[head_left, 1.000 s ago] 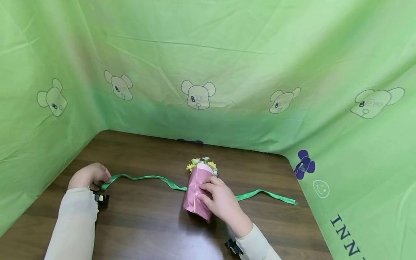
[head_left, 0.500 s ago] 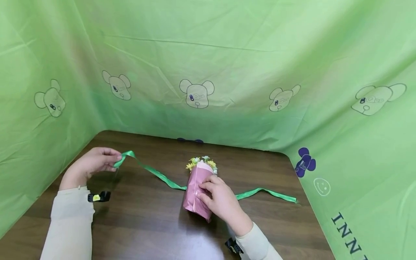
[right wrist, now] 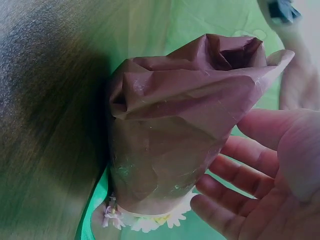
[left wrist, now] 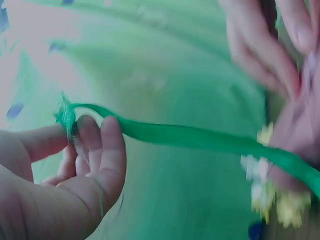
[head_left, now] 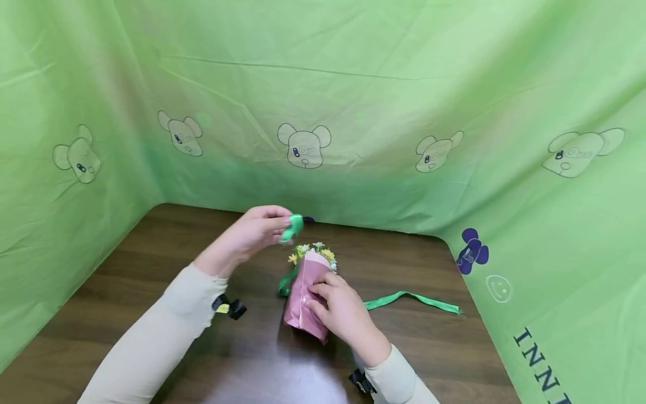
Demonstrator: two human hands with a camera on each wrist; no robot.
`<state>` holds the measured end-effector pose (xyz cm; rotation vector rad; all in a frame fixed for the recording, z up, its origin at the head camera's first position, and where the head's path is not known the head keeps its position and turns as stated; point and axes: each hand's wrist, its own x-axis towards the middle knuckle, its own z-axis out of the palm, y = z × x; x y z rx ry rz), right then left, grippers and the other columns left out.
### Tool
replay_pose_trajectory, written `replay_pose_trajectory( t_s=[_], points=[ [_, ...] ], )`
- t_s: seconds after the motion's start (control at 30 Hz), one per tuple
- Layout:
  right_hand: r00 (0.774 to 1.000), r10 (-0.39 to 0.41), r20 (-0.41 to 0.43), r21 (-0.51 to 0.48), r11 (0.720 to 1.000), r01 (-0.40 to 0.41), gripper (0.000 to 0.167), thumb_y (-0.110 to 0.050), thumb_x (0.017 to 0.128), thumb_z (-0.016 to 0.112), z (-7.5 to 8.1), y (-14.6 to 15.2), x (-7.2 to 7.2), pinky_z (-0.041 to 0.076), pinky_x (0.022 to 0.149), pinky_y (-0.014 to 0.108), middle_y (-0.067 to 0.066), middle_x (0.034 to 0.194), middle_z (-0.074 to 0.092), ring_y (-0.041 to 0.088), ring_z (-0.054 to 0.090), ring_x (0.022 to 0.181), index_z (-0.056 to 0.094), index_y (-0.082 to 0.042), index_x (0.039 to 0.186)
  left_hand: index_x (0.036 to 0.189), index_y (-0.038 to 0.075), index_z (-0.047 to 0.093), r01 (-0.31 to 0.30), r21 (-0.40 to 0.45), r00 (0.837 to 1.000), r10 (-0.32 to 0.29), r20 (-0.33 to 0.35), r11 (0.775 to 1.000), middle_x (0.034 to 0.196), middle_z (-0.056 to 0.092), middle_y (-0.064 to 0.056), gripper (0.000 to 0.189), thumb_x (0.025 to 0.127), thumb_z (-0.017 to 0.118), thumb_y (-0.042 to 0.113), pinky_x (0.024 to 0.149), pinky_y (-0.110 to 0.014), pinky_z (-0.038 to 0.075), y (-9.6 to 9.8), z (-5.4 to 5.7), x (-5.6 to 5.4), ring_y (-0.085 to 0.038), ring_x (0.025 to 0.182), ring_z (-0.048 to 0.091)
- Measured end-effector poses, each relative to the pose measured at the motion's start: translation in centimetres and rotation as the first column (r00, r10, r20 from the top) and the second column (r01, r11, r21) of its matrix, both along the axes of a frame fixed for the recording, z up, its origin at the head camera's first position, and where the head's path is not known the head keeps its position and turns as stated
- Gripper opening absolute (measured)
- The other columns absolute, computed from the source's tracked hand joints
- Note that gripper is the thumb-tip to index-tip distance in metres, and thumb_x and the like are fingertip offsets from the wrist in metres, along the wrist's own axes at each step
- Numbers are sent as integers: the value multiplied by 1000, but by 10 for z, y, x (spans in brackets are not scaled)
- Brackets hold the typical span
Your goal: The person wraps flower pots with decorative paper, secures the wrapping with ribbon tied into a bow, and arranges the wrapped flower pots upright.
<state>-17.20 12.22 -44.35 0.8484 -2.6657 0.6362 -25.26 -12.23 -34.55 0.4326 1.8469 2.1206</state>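
Observation:
A small bouquet of yellow and white flowers (head_left: 328, 254) in pink wrapping paper (head_left: 305, 306) lies mid-table. My right hand (head_left: 343, 308) rests on top of it, fingertips and thumb pressing near the wrapper's seam; in the right wrist view those fingers look fairly straight against the paper. My left hand (head_left: 254, 233) is raised beyond and left of the bouquet, pinching the frayed end of a green ribbon (left wrist: 190, 140) between thumb and fingers. From there the ribbon runs across the flower end. Its other half (head_left: 414, 298) lies on the table at right; the part under the bouquet is hidden.
The dark wooden table (head_left: 166, 252) is enclosed on the left, back and right by a green cloth (head_left: 363, 112) printed with bear heads. A black strap with a small device (head_left: 229, 307) sits on each wrist.
My left hand has lifted the ribbon's left end off the table and carried it right, to just beyond the flowers. My right hand and the bouquet have stayed in place.

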Motion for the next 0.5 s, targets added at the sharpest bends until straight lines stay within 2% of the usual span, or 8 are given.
replay_pose_trajectory(
  t_s=[0.1,0.23,0.3,0.4,0.5],
  points=[
    [1000,10,-11,13,1000,-10,28,-30,90,80,-1,0,-1,55,90,35,-5,112,66,17,61,108,79,-13,112,114,-6,61,-13,-54,1000,14,16,998,97,66,-9,16,100,57,1,78,-29,59,39,10,-4,-16,80,66],
    [1000,9,-20,23,1000,-8,28,-30,90,79,-1,0,-2,55,93,37,-1,116,68,19,62,112,78,-13,112,116,-4,64,-5,-153,1000,8,21,988,92,64,-6,19,101,62,6,74,-28,58,80,13,-12,-13,76,61],
    [1000,10,-25,26,1000,-10,27,-30,90,79,-2,0,-2,55,94,38,0,118,68,20,62,113,78,-13,112,115,-3,65,6,-175,999,2,47,985,89,63,-5,17,102,62,7,73,-30,58,96,11,-16,-13,73,59],
    [999,18,-42,34,999,-17,27,-30,91,78,-2,0,-2,55,96,38,-1,121,68,19,62,115,78,-13,112,115,-2,64,37,-171,996,-21,90,985,89,66,-8,16,104,58,8,75,-32,60,113,8,-19,-14,76,65],
    [998,24,-54,32,999,-22,26,-30,92,77,-2,0,-2,55,96,37,-1,120,68,19,62,115,78,-13,112,116,-2,64,103,-164,991,-86,104,981,99,71,-13,17,105,55,9,80,-33,61,126,7,-19,-19,85,72]
  ],
)
